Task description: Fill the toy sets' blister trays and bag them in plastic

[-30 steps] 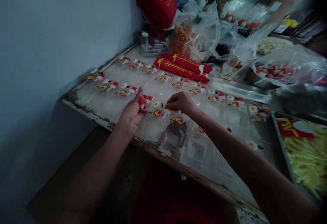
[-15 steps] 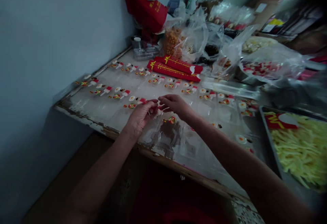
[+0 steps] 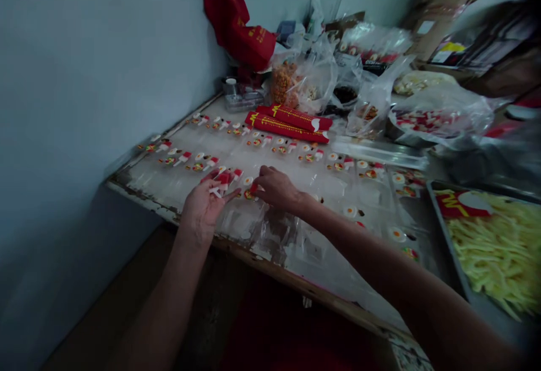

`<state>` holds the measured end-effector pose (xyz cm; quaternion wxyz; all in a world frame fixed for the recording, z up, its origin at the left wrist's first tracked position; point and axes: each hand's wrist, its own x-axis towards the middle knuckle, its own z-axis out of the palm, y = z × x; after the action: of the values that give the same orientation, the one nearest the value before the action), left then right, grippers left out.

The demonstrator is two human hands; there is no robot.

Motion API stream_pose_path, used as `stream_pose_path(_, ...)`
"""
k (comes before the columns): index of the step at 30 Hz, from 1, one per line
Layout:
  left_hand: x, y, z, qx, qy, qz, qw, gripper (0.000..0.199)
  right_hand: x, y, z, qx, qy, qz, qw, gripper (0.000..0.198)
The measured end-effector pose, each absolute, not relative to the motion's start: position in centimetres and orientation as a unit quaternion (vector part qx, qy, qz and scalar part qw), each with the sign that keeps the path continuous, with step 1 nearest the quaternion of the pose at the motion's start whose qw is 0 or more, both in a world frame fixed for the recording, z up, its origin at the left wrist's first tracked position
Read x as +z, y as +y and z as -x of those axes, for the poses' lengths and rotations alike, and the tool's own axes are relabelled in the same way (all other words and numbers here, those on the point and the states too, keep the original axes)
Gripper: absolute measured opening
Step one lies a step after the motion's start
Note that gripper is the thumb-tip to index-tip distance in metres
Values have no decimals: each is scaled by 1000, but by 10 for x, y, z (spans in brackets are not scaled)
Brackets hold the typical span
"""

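My left hand (image 3: 198, 208) is closed around several small red-and-white popsicle-shaped pieces (image 3: 222, 181), which stick out past its fingers. To its right, my right hand (image 3: 276, 188) pinches a small red-topped popsicle-shaped piece (image 3: 253, 188), partly hidden by the fingertips. It is low over a clear plastic bag bearing a miniature fried egg (image 3: 248, 180) and a round, colourful little dish (image 3: 248, 194). Rows of similar flat clear bags cover the table, many with a tiny egg, dish, bun and popsicle piece (image 3: 210, 162) on them.
Two long red packets (image 3: 287, 125) lie behind the rows. A metal tray (image 3: 448, 252) of pale yellow fry-like strips stands at right. Plastic bags of small pieces (image 3: 285, 84) and a red bag (image 3: 236, 27) crowd the back. A wall (image 3: 84, 78) borders the left side.
My hands were close together over the bags and have moved apart. The left went leftward with the popsicle pieces showing; the right came down with one in its fingertips. The view shifted slightly.
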<state>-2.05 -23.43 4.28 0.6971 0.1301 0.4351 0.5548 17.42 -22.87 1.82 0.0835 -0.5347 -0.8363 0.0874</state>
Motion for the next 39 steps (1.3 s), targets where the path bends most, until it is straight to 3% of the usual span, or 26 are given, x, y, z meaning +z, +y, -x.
stream_pose_path(3,41,-234,14,562,435,-105,696,38,16,-218,-164,90,-843,523,85,19)
stream_pose_path(7,38,-232,4,574,431,-104,688,38,20,-203,-180,238,-790,540,169,14)
stream_pose_path(12,33,-242,-23,558,414,-99,713,38,31,-233,-248,453,-525,632,345,17)
stream_pose_path(16,27,-250,-50,530,390,-71,750,33,13,-269,-279,517,-371,657,405,17)
stream_pose_path(20,23,-255,-66,522,374,-82,762,29,-12,-275,-267,465,-389,676,419,13)
stream_pose_path(25,16,-258,-70,520,361,-102,768,29,-18,-268,-264,189,-577,760,233,15)
stream_pose_path(27,12,-259,-73,514,357,-100,773,30,-14,-268,-269,125,-615,752,203,17)
stream_pose_path(32,7,-263,-92,495,376,-104,776,30,2,-271,-267,188,-642,659,344,21)
stream_pose_path(36,12,-265,-120,458,357,-130,804,28,19,-275,-261,196,-685,594,373,12)
stream_pose_path(39,17,-264,-137,436,329,-137,826,28,33,-284,-280,281,-628,592,420,12)
